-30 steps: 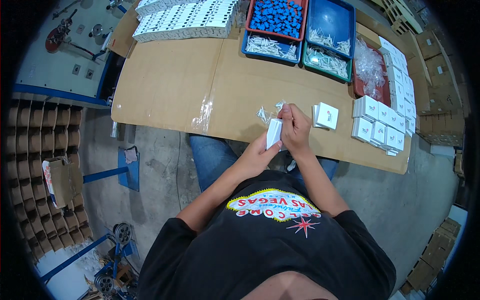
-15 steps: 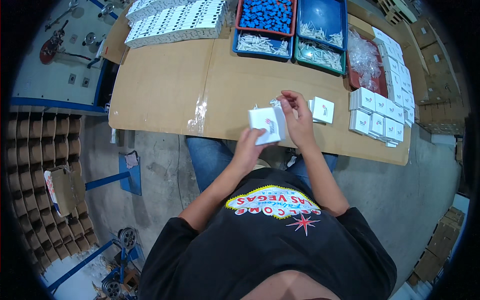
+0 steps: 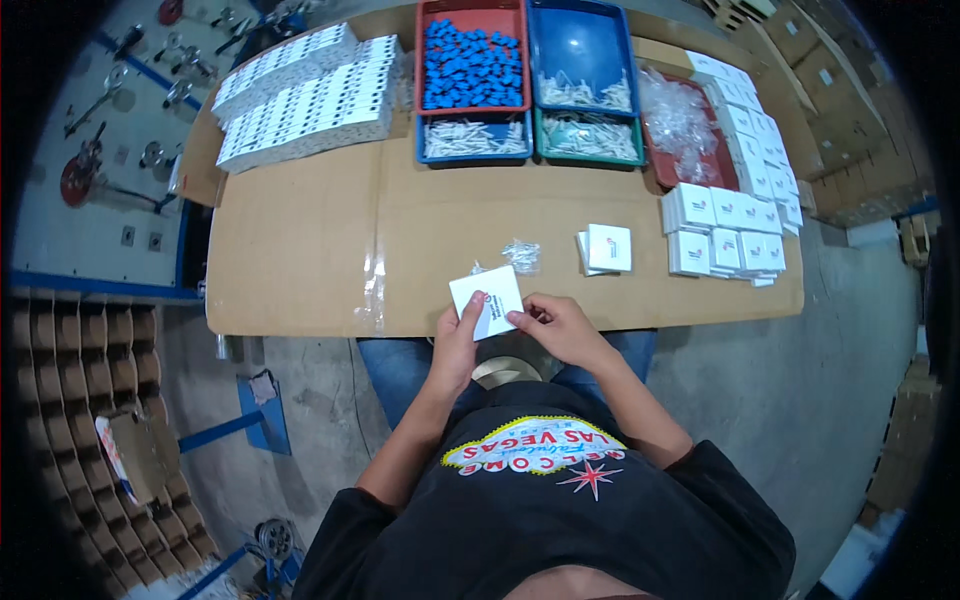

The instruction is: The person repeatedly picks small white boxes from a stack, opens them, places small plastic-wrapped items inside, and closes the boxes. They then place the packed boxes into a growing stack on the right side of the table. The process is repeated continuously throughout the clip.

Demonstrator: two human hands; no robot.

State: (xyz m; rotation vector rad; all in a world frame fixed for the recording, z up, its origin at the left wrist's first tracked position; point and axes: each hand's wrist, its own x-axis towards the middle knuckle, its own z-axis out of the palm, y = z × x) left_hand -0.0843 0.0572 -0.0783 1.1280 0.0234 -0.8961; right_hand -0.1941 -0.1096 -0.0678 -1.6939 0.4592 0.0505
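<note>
A flat white square box (image 3: pixel 500 292) with small print is held just above the near edge of the cardboard-covered table. My left hand (image 3: pixel 455 345) grips its left side, thumb lying across the top face. At the lower right edge of the box, my right hand (image 3: pixel 555 328) pinches it between thumb and fingers. Beyond the box lies a small clear bag of white pieces (image 3: pixel 521 256), and part of another small bag (image 3: pixel 477 268) peeks out behind the box's top edge. Right of these, a few similar white boxes (image 3: pixel 608 248) lie stacked.
Across the back stand a red tray of blue pieces (image 3: pixel 518 60), a blue tray (image 3: pixel 585 45), a lower blue tray (image 3: pixel 528 150) and a green tray (image 3: pixel 540 155) with white pieces. White box rows (image 3: pixel 310 145) fill the back left; clear bags (image 3: pixel 680 115) and more white boxes (image 3: pixel 715 250) are right.
My right hand has come down from beside the box's upper edge to pinch its lower right edge. The box has come lower, closer to me. The whole view has also shifted.
</note>
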